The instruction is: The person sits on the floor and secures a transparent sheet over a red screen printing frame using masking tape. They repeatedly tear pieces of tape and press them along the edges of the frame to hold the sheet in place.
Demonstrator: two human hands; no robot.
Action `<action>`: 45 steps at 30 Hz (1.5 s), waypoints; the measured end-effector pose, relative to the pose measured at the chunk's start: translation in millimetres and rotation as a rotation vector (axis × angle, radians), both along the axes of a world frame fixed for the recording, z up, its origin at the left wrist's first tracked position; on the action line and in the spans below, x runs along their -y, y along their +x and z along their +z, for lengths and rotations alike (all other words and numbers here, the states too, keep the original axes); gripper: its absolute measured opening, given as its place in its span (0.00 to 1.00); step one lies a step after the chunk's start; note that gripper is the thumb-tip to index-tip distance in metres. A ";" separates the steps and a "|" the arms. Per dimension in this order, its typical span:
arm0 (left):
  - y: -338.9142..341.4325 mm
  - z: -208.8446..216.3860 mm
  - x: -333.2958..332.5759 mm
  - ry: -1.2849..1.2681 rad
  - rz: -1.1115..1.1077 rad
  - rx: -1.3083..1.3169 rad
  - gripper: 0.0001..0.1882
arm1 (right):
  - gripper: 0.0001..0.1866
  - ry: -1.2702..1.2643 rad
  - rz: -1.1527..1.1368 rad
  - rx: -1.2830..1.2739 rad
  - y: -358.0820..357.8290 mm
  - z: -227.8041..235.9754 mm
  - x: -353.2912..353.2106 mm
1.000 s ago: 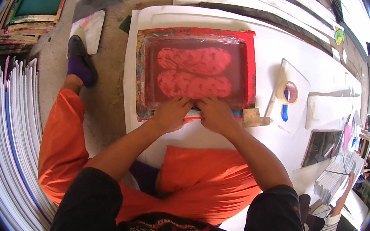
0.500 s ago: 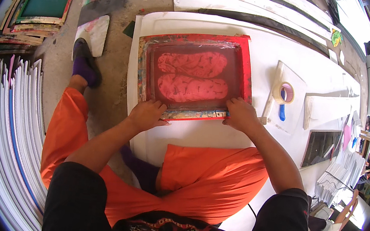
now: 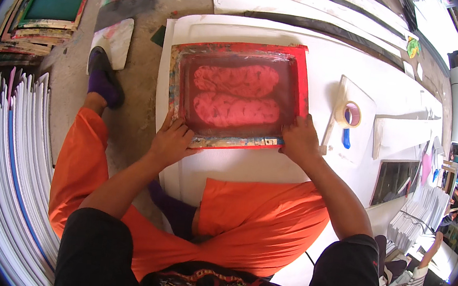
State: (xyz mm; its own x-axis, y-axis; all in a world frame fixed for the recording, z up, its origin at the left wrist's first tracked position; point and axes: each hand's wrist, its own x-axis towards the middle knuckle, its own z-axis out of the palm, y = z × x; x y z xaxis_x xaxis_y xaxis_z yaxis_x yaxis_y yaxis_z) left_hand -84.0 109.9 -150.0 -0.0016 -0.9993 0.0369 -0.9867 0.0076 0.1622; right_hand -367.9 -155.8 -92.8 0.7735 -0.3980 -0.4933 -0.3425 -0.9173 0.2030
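Note:
A screen printing frame (image 3: 304,78) with red, paint-stained sides lies on a white board (image 3: 226,168) in front of me. Through its dark mesh show two pink-red, sole-shaped patches (image 3: 236,110), one above the other. My left hand (image 3: 171,141) is closed around the frame's near left corner, its fingers over the rim. At the near right corner, my right hand (image 3: 300,142) grips the frame, with fingers reaching along the right side. What lies under the frame is hidden.
To the right are a tape roll (image 3: 349,115) and a blue-handled tool (image 3: 347,137). Stacked frames (image 3: 51,26) stand far left, above a row of upright white sheets (image 3: 12,159). White strips (image 3: 288,7) lie beyond the board. Another person's arm (image 3: 431,251) shows at lower right.
My left hand has shifted outward and up around the left corner. My right hand has moved slightly up the right side, fingers now pointing away. The frame has barely moved.

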 end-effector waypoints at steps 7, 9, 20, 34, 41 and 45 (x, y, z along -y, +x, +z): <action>-2.8 9.6 -0.1 -0.023 -0.011 0.016 0.28 | 0.34 -0.018 -0.030 0.018 -6.1 1.6 -5.9; -4.2 15.0 -4.2 -0.001 -0.005 0.026 0.31 | 0.35 -0.092 -0.021 0.063 -13.7 -4.7 -14.1; -94.0 1.4 65.7 -0.003 0.089 -0.367 0.36 | 0.20 0.472 -0.117 0.559 24.5 -32.5 -50.4; -100.0 -18.6 59.1 -0.205 0.068 -0.248 0.28 | 0.26 0.232 -0.122 0.417 7.7 -29.3 -57.3; -97.2 -17.2 74.6 0.067 0.137 -0.245 0.29 | 0.32 0.278 -0.265 0.251 3.0 -22.0 -1.5; -99.6 -19.3 70.5 0.092 0.139 -0.220 0.31 | 0.32 0.264 -0.262 0.098 15.9 -5.2 -6.2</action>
State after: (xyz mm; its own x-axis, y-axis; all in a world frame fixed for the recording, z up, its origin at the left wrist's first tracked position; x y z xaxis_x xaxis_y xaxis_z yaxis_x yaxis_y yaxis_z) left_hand -183.6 39.3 -169.3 0.1336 -0.9886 -0.0698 -0.9184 -0.1500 0.3661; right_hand -352.0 -149.6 -98.0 0.7108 -0.4576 -0.5342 -0.5784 -0.8125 -0.0736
